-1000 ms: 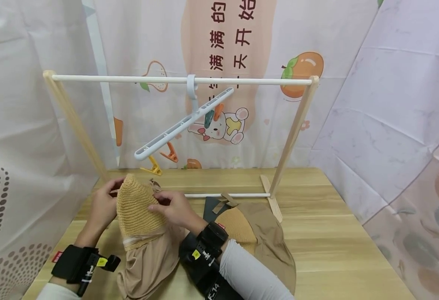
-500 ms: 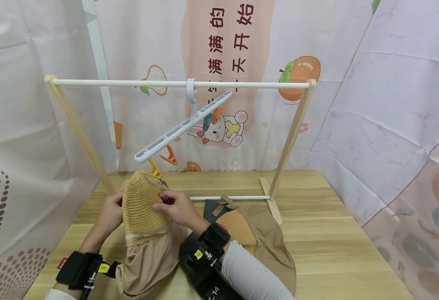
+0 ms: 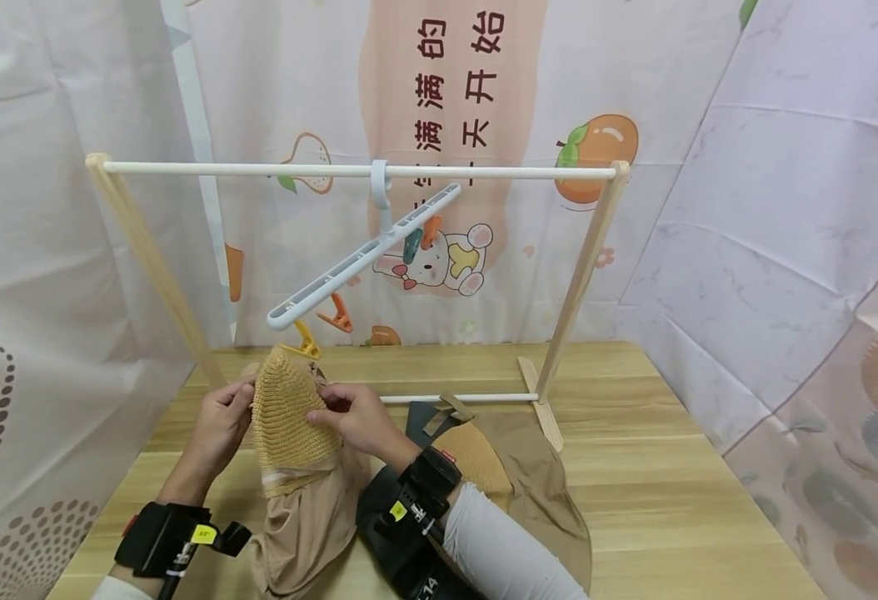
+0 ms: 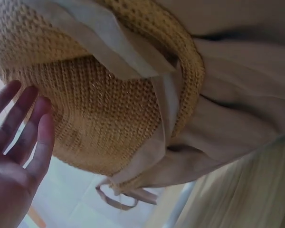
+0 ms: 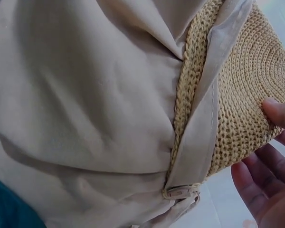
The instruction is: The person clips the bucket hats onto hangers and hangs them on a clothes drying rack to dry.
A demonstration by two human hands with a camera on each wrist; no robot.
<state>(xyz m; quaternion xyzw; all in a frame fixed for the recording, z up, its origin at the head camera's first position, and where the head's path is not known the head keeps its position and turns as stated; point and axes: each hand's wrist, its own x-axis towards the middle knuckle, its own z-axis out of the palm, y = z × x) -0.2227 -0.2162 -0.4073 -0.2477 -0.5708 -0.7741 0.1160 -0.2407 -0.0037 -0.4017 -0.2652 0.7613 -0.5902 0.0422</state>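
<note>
A yellow knitted sun hat (image 3: 289, 417) with a beige cloth neck drape (image 3: 304, 525) is held up at the left of the table. My right hand (image 3: 356, 421) pinches its crown from the right, with the thumb (image 5: 279, 113) on the knit and the other fingers behind. My left hand (image 3: 217, 425) is at the crown's left edge, fingertips touching or very near the knit. In the left wrist view its fingers (image 4: 23, 123) lie spread and fairly straight, and the thumb is out of frame. That view also shows the inside band (image 4: 128, 52) and a thin tie (image 4: 116, 199).
A light blue hanger (image 3: 367, 254) hangs on the white rod (image 3: 244, 170) of a wooden rack, with yellow (image 3: 304, 342), orange and green clips on it. A second yellow-and-beige hat (image 3: 476, 458) and a dark cap (image 3: 386, 525) lie under my right forearm.
The hat has shifted slightly to the right. My left hand has moved right along with it, and its thumb now shows beside the crown's left edge. My right hand keeps its pinch.
</note>
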